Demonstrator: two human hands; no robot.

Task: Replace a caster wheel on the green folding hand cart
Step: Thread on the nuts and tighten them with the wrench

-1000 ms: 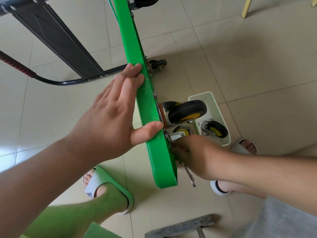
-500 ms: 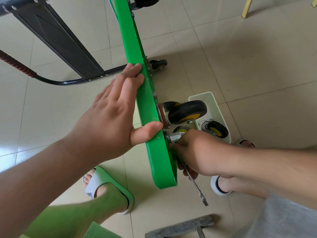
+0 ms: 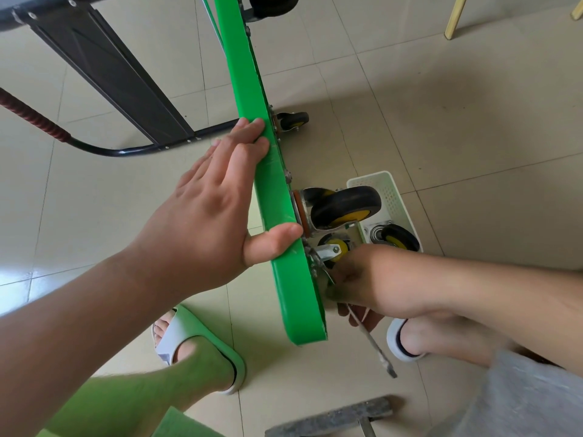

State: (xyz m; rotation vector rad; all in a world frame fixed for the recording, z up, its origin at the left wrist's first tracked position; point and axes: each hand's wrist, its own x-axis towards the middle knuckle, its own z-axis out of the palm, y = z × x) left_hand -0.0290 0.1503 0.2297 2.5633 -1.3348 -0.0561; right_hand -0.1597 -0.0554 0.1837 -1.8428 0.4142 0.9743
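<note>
The green cart deck stands on edge, braced by the flat left hand, thumb across its rim. The right hand grips a wrench beside the mounted caster wheel. The white basket alongside contains a loose caster.

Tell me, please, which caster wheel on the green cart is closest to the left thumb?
The large caster wheel with the yellow hub, beside the left hand's thumb; the small caster and top wheel sit farther up the green cart.
</note>
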